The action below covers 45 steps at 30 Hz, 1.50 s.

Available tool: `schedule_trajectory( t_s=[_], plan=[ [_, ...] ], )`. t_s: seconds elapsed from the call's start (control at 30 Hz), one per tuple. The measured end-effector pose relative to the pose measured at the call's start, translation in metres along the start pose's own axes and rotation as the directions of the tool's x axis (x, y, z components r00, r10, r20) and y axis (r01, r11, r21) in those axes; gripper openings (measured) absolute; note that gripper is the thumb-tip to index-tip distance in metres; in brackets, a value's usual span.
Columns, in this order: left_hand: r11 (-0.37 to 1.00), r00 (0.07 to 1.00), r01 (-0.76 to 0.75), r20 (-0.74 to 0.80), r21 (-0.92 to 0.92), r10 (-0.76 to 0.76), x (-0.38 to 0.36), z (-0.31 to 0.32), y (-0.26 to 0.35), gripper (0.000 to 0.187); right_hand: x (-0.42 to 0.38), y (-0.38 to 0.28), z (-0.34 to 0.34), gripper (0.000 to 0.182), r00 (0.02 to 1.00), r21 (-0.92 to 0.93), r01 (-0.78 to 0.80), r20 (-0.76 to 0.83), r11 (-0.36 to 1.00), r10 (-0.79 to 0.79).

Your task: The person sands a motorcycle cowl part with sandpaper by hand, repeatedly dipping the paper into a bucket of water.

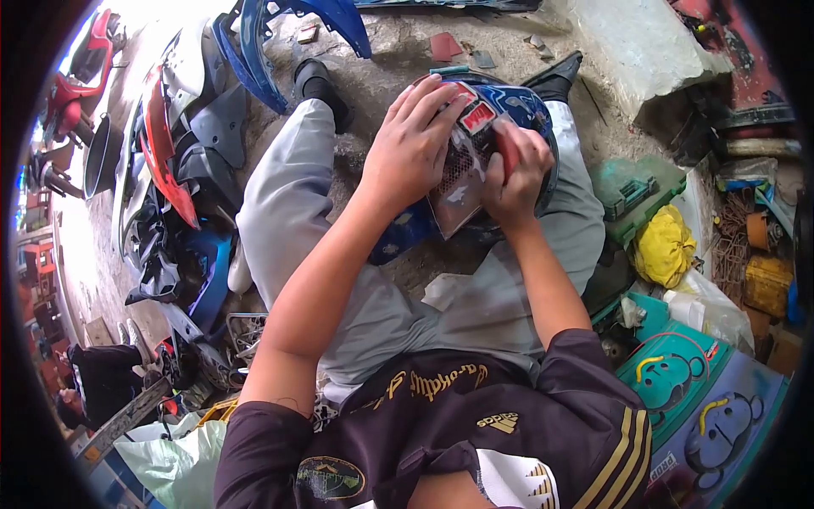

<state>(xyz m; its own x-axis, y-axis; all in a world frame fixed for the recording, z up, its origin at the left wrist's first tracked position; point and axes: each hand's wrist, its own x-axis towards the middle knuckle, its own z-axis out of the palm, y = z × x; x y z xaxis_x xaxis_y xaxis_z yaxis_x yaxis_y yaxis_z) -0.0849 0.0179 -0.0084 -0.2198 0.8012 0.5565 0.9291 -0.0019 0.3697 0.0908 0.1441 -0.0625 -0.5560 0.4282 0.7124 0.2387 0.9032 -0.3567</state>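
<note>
A glossy blue plastic shell, which looks like a motorcycle body part, rests between my lower legs. On it lies a dark, mesh-patterned piece with a red and white label. My left hand lies over the left side of this piece, fingers stretched out and pressed down on it. On the right side, the fingers of my right hand are closed around a small red pad, held against the patterned surface. The underside of the shell is hidden.
Blue fairings, a red and white panel and dark plastic parts lie to the left. On the right are a green case, a yellow bundle and a teal box. A concrete block stands at upper right.
</note>
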Motion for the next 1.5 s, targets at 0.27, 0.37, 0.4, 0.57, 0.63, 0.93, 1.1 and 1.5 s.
schedule_trajectory(
  t_s=[0.27, 0.37, 0.4, 0.57, 0.63, 0.93, 1.1, 1.5],
  plan=[
    [0.999, 1.0, 0.013, 0.006, -0.039, -0.013, -0.001, -0.001, 0.001, 0.054, 0.014, 0.02, -0.006, 0.039, 0.97, 0.035, 0.228, 0.076, 0.973, -0.23],
    [0.999, 1.0, 0.026, 0.011, -0.036, -0.025, 0.001, -0.001, -0.001, 0.055, 0.01, 0.025, 0.004, 0.033, 0.987, 0.126, 0.16, 0.006, 0.979, -0.162],
    [0.999, 0.999, 0.033, 0.013, -0.036, -0.033, 0.001, -0.001, -0.001, 0.055, 0.01, 0.023, 0.006, 0.032, 0.99, 0.161, 0.138, -0.016, 0.977, -0.138],
    [0.999, 0.999, 0.027, 0.022, -0.031, -0.027, 0.0, -0.001, 0.001, 0.057, 0.015, 0.029, -0.005, 0.03, 0.959, 0.14, 0.254, 0.094, 0.957, -0.268],
    [0.999, 0.999, 0.034, 0.034, -0.024, -0.033, -0.001, 0.0, 0.003, 0.057, 0.023, 0.031, -0.008, 0.027, 0.99, 0.141, 0.068, 0.112, 0.988, -0.084],
    [0.999, 0.998, 0.045, 0.045, 0.004, -0.046, 0.0, -0.001, 0.003, 0.058, 0.035, 0.031, -0.012, 0.021, 0.97, 0.157, 0.142, 0.172, 0.977, -0.169],
    [0.998, 0.997, 0.047, 0.055, 0.04, -0.049, -0.001, 0.0, 0.007, 0.059, 0.038, 0.029, -0.021, 0.024, 0.953, 0.175, 0.174, 0.217, 0.969, -0.211],
    [0.998, 0.997, 0.051, 0.051, 0.036, -0.052, -0.001, 0.002, 0.007, 0.057, 0.029, 0.017, -0.018, 0.029, 0.931, 0.216, 0.292, 0.158, 0.932, -0.328]
  ],
)
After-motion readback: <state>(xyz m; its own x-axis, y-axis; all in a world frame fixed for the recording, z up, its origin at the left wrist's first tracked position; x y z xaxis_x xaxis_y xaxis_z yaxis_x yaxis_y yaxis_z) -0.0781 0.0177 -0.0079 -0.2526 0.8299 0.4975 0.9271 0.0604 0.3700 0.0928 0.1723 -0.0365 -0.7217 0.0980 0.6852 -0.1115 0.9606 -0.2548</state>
